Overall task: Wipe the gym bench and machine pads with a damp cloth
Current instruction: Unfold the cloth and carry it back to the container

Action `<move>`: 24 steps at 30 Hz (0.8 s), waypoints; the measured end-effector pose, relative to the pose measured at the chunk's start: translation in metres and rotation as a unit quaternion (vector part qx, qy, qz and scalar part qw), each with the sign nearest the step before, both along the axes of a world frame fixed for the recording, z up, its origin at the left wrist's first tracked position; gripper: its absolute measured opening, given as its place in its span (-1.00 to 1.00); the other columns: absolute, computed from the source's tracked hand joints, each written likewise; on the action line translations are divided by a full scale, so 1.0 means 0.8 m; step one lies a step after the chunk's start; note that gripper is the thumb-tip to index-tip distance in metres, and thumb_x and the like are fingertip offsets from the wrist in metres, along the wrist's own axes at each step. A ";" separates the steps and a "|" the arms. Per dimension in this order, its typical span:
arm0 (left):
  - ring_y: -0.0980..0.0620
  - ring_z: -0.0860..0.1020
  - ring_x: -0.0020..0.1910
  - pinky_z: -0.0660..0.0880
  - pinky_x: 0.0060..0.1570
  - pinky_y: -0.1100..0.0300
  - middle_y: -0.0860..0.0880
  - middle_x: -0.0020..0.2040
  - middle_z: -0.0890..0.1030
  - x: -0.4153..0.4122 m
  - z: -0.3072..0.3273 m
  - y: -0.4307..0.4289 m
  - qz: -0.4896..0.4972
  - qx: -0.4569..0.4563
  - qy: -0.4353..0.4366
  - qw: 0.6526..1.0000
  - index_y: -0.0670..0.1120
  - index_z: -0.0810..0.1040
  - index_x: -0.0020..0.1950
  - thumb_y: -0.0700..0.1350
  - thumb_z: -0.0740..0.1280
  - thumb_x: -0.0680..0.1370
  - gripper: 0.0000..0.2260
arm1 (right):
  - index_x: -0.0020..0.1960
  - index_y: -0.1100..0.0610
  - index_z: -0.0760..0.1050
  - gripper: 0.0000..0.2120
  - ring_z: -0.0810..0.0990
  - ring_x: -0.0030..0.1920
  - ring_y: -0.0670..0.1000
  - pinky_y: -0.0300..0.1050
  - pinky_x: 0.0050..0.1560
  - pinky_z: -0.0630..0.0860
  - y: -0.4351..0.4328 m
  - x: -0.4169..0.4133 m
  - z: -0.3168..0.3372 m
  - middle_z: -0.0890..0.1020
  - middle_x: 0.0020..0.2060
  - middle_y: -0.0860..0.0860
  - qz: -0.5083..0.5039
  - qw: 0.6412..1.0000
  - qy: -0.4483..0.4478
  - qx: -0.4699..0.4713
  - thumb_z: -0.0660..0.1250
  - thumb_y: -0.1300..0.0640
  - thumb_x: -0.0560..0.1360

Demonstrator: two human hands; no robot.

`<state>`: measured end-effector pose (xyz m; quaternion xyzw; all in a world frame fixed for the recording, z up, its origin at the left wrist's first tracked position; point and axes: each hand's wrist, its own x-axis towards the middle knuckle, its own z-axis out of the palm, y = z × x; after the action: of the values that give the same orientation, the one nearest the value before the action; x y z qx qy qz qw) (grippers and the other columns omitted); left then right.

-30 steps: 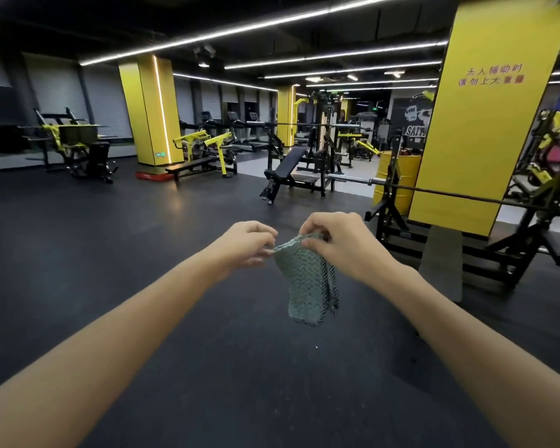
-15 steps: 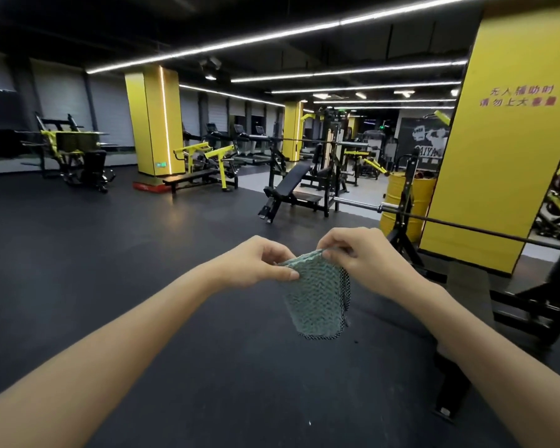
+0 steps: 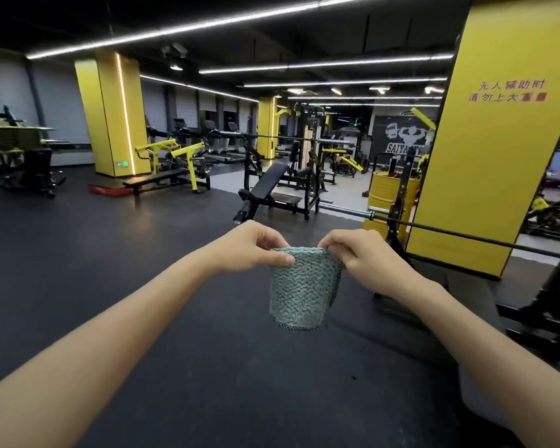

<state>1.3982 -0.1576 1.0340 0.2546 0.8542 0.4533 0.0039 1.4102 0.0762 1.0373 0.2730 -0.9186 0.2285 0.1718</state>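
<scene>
Two bare hands meet at the middle of the view, each pinching one upper corner of a green cloth. The left hand has its thumb pressed flat on the near face of the cloth at the top left corner, with the other fingers curled behind the fabric. The right hand grips the top right corner, its fingertips bunched tightly over the edge. The cloth's top hem runs between the two grips and the rest hangs straight below them, free of any surface, over the dark floor. Its weave looks knobbly, with a darker mesh layer showing along the right and bottom edges. Under the right forearm lies a dark padded flat bench, set below a barbell resting on a black rack. Beyond the hands stands an incline bench in a black frame, well apart from the cloth. A yellow pillar with red lettering rises at right, beside a yellow drum.
</scene>
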 end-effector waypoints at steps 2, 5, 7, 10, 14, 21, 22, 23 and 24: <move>0.12 0.60 -0.13 0.53 -0.01 0.20 -0.10 -0.12 0.70 -0.067 0.018 -0.013 -0.007 -0.005 0.005 1.000 -0.10 0.68 -0.07 -0.15 0.47 0.50 -0.96 | 0.11 0.13 0.62 -0.80 0.51 -0.06 -0.09 -0.49 -0.17 0.33 -0.011 -0.058 0.010 0.58 -0.12 -0.09 -0.009 1.000 0.006 -0.002 0.23 0.26 0.63; 0.16 0.60 -0.16 0.50 -0.06 0.32 -0.04 -0.12 0.71 -0.158 0.034 -0.026 -0.020 -0.012 0.014 1.000 -0.11 0.69 -0.05 -0.14 0.48 0.50 -0.92 | 0.10 0.13 0.62 -0.80 0.51 -0.06 -0.08 -0.32 -0.15 0.32 -0.022 -0.136 0.017 0.58 -0.13 -0.10 -0.017 1.000 0.017 -0.013 0.24 0.27 0.62; 0.17 0.61 -0.16 0.49 -0.08 0.36 -0.04 -0.12 0.71 -0.213 0.036 -0.029 -0.025 -0.009 0.013 1.000 -0.14 0.69 -0.02 -0.16 0.47 0.50 -0.90 | 0.10 0.14 0.63 -0.80 0.52 -0.06 -0.08 -0.27 -0.11 0.30 -0.026 -0.186 0.018 0.59 -0.13 -0.11 -0.028 0.999 0.019 -0.022 0.24 0.28 0.62; 0.18 0.61 -0.15 0.50 -0.06 0.36 -0.04 -0.12 0.71 -0.290 0.030 -0.028 -0.035 0.000 0.004 0.999 -0.16 0.69 -0.02 -0.18 0.47 0.50 -0.91 | 0.09 0.14 0.63 -0.80 0.51 -0.07 -0.08 -0.32 -0.16 0.31 -0.026 -0.258 0.011 0.61 -0.12 -0.09 -0.041 0.999 0.018 -0.021 0.24 0.28 0.61; 0.11 0.62 -0.08 0.52 0.05 0.23 -0.12 -0.04 0.72 -0.390 0.004 -0.028 -0.039 0.005 -0.006 0.999 -0.20 0.68 0.00 -0.15 0.47 0.50 -0.85 | 0.10 0.13 0.63 -0.79 0.49 -0.09 -0.11 -0.53 -0.16 0.30 -0.022 -0.357 -0.010 0.61 -0.11 -0.10 -0.047 0.999 0.005 -0.013 0.23 0.27 0.62; 0.12 0.64 -0.06 0.54 0.06 0.31 -0.14 0.00 0.72 -0.573 -0.022 -0.026 -0.009 0.041 -0.008 0.999 -0.20 0.68 0.02 -0.19 0.45 0.52 -0.88 | 0.09 0.13 0.64 -0.79 0.48 -0.14 -0.17 -0.47 -0.15 0.29 -0.016 -0.557 -0.019 0.62 -0.12 -0.11 -0.023 1.000 0.001 -0.010 0.24 0.27 0.62; 0.13 0.64 -0.06 0.53 0.06 0.32 -0.14 0.01 0.72 -0.600 -0.020 -0.026 -0.001 0.044 -0.008 0.999 -0.20 0.68 0.02 -0.19 0.44 0.53 -0.88 | 0.09 0.13 0.64 -0.80 0.50 -0.10 -0.13 -0.40 -0.14 0.30 -0.016 -0.587 -0.017 0.62 -0.11 -0.10 -0.020 1.000 0.001 -0.013 0.24 0.26 0.61; 0.14 0.64 -0.06 0.53 0.06 0.33 -0.13 0.01 0.72 -0.628 -0.018 -0.025 0.004 0.046 -0.007 0.999 -0.20 0.68 0.02 -0.19 0.44 0.53 -0.89 | 0.09 0.13 0.64 -0.80 0.50 -0.07 -0.11 -0.32 -0.13 0.30 -0.015 -0.617 -0.016 0.62 -0.11 -0.11 -0.017 1.000 0.000 -0.014 0.24 0.26 0.61; 0.15 0.64 -0.06 0.52 0.05 0.34 -0.12 0.00 0.72 -0.654 -0.018 -0.025 0.008 0.049 -0.008 0.999 -0.19 0.68 0.02 -0.19 0.44 0.53 -0.89 | 0.09 0.13 0.64 -0.80 0.51 -0.06 -0.09 -0.28 -0.12 0.29 -0.014 -0.644 -0.015 0.61 -0.11 -0.11 -0.013 1.000 -0.003 -0.015 0.24 0.26 0.61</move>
<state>0.8751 -0.1775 1.0198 0.2438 0.8329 0.4967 -0.0060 0.8948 0.0647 1.0253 0.2578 -0.9191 0.2406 0.1758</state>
